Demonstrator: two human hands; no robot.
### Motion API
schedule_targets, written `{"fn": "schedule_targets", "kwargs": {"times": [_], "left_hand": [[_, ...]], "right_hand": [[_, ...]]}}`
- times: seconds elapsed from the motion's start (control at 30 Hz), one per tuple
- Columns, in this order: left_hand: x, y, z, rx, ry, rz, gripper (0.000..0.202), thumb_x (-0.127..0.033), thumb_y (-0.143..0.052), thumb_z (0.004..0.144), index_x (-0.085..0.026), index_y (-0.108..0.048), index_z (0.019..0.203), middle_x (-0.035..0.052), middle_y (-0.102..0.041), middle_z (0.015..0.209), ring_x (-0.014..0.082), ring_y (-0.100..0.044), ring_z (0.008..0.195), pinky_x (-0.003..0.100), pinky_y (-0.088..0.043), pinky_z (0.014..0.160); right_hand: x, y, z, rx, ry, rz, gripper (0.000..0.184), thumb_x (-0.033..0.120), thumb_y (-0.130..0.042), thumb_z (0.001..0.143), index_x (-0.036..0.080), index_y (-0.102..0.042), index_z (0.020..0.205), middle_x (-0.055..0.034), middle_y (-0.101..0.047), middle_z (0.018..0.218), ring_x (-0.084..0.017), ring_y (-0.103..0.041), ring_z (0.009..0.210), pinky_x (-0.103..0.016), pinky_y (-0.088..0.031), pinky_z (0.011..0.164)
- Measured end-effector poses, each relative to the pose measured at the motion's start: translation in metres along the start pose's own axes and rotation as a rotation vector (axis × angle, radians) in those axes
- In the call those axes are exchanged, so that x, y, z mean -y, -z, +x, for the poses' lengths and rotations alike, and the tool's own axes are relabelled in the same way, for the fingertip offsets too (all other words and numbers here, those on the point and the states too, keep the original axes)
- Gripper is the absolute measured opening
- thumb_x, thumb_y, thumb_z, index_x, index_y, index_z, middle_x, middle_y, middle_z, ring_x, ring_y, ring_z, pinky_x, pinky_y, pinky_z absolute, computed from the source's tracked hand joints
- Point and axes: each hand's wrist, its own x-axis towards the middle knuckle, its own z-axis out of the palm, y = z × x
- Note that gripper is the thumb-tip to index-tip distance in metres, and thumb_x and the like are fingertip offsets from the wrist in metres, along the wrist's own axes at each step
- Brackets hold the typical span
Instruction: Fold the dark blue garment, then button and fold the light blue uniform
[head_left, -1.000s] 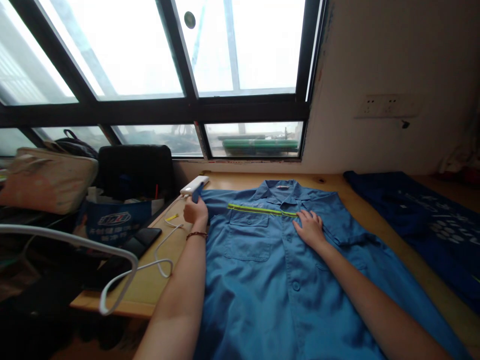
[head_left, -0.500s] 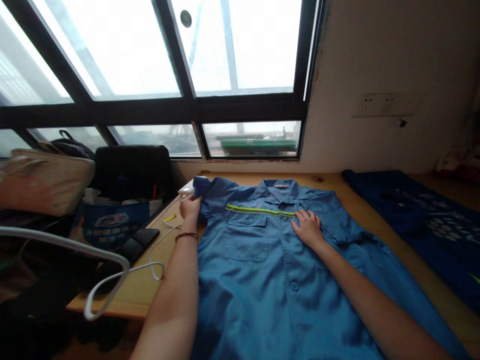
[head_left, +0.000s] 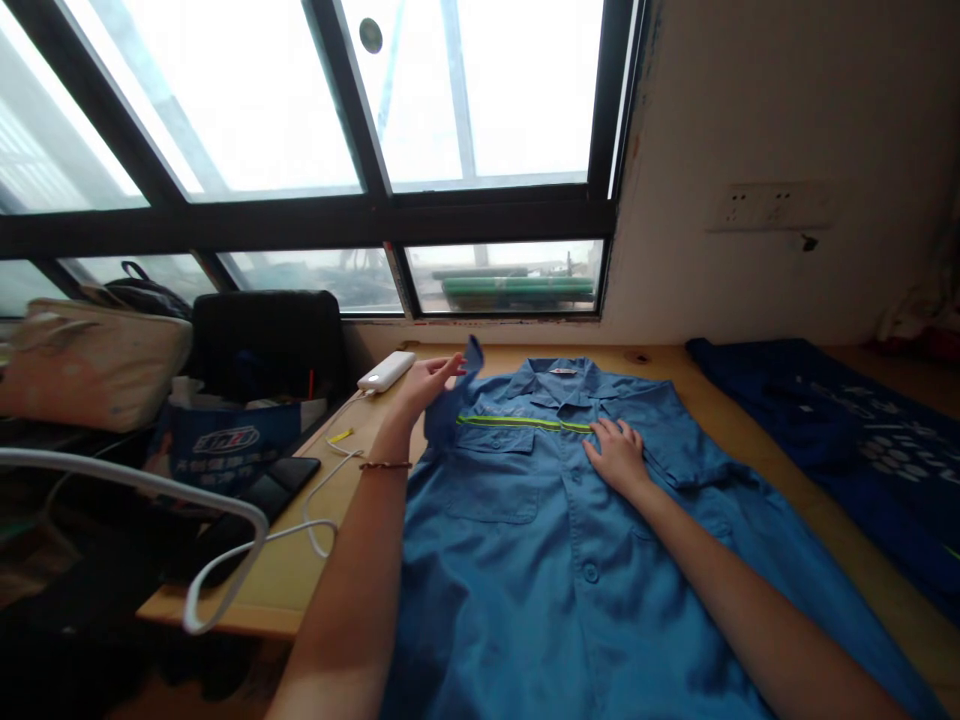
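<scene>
A blue work shirt (head_left: 540, 560) lies spread front-up on the wooden table (head_left: 300, 570), collar toward the window (head_left: 420, 150), a yellow-green reflective stripe (head_left: 517, 423) running across its chest. The left hand (head_left: 431, 382) is up at the shirt's left shoulder, fingers closed around the sleeve (head_left: 454, 395), which it lifts off the table so the cuff end stands up above the shirt. The right hand (head_left: 619, 455) lies flat on the shirt's chest just right of the button placket, fingers spread wide and pressing the cloth down, holding nothing. A thin bracelet (head_left: 384, 465) circles the left wrist.

Just left of the shirt's shoulder, a white power bank (head_left: 386, 371) rests on the table, close beside the left hand but not touching it. Its white cable (head_left: 322, 500) loops over the table left of the shirt. A small yellow item (head_left: 342, 436) lies near that cable. Further left of the shirt sit a dark phone (head_left: 281, 480), a blue bag with white lettering (head_left: 225, 440), a black case (head_left: 270, 340) and a beige bag (head_left: 90, 365). A white curved bar (head_left: 150, 490) crosses the view well left of the shirt.

Right of the shirt, well apart, a dark blue garment (head_left: 832, 430) with pale print lies on the table. On the wall above it is a white socket strip (head_left: 772, 207).
</scene>
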Motion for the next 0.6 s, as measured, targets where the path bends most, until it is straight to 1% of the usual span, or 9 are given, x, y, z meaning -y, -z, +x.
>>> {"fn": "schedule_targets", "kwargs": {"times": [0.03,0.07,0.13,0.2,0.3,0.4,0.47,0.53,0.6], "left_hand": [[-0.004,-0.003,0.001,0.078,0.022,-0.141,0.058,-0.061,-0.040,0.073,-0.016,-0.059,0.103,0.0118,-0.064,0.094,0.0197,-0.061,0.065,0.030,-0.047,0.060],[-0.005,-0.006,0.002,0.099,0.060,-0.242,0.059,-0.062,-0.038,0.074,-0.014,-0.058,0.102,0.0124,-0.064,0.093,0.0174,-0.061,0.058,0.029,-0.047,0.056],[-0.002,-0.016,0.004,0.041,0.125,-0.278,0.056,-0.058,-0.038,0.076,-0.011,-0.059,0.096,0.0145,-0.064,0.090,0.0164,-0.059,0.052,0.029,-0.046,0.052],[0.004,-0.032,0.003,0.023,0.103,-0.123,0.048,-0.051,-0.041,0.077,-0.008,-0.062,0.087,0.0162,-0.064,0.086,0.0204,-0.061,0.058,0.031,-0.047,0.056],[0.012,-0.069,-0.006,0.115,-0.002,0.206,0.039,-0.042,-0.047,0.077,-0.010,-0.063,0.092,0.0182,-0.062,0.096,0.0295,-0.058,0.090,0.038,-0.042,0.079],[0.019,-0.112,-0.020,0.146,0.049,0.476,0.058,-0.053,-0.047,0.073,-0.016,-0.051,0.117,0.0191,-0.042,0.127,0.0383,-0.032,0.119,0.051,-0.023,0.095],[0.026,-0.132,-0.026,0.135,0.080,0.598,0.067,-0.060,-0.039,0.073,-0.018,-0.042,0.125,0.0181,-0.028,0.136,0.0412,-0.018,0.124,0.057,-0.011,0.096],[0.032,-0.143,-0.027,0.130,0.090,0.664,0.070,-0.062,-0.031,0.074,-0.018,-0.037,0.129,0.0177,-0.023,0.138,0.0417,-0.013,0.125,0.058,-0.006,0.096],[0.035,-0.143,-0.024,0.142,0.098,0.685,0.070,-0.062,-0.029,0.075,-0.019,-0.036,0.129,0.0178,-0.022,0.139,0.0420,-0.013,0.125,0.059,-0.006,0.095]], "right_hand": [[0.000,0.000,0.000,0.004,0.000,-0.001,0.039,0.041,-0.040,0.080,0.024,-0.052,0.113,-0.0035,-0.048,0.123,-0.027,-0.031,0.114,-0.042,-0.021,0.094],[0.001,0.001,0.000,0.006,-0.001,-0.002,0.039,0.041,-0.040,0.080,0.024,-0.052,0.113,-0.0035,-0.048,0.123,-0.027,-0.031,0.115,-0.042,-0.021,0.094],[0.002,0.001,0.000,0.012,-0.002,-0.004,0.039,0.041,-0.039,0.080,0.024,-0.052,0.113,-0.0036,-0.047,0.123,-0.027,-0.030,0.115,-0.042,-0.021,0.095],[0.002,0.002,0.000,0.022,-0.005,-0.006,0.039,0.041,-0.040,0.080,0.023,-0.052,0.113,-0.0037,-0.047,0.124,-0.027,-0.030,0.115,-0.042,-0.021,0.095],[0.002,0.004,0.002,0.036,-0.010,-0.008,0.039,0.040,-0.040,0.080,0.024,-0.051,0.114,-0.0038,-0.046,0.125,-0.027,-0.030,0.115,-0.043,-0.020,0.095],[0.002,0.005,0.001,0.040,-0.010,-0.006,0.039,0.040,-0.040,0.080,0.024,-0.052,0.114,-0.0044,-0.046,0.125,-0.027,-0.030,0.116,-0.043,-0.020,0.095],[0.004,0.005,-0.002,0.045,-0.008,-0.004,0.039,0.039,-0.040,0.081,0.023,-0.051,0.114,-0.0052,-0.046,0.125,-0.028,-0.030,0.116,-0.044,-0.020,0.095],[0.006,0.004,-0.005,0.040,-0.002,0.001,0.040,0.039,-0.040,0.081,0.023,-0.050,0.116,-0.0059,-0.045,0.126,-0.028,-0.029,0.118,-0.045,-0.019,0.096],[0.004,0.005,-0.003,0.033,0.015,0.030,0.040,0.039,-0.042,0.080,0.023,-0.051,0.115,-0.0060,-0.046,0.126,-0.028,-0.031,0.118,-0.046,-0.021,0.095]]}}
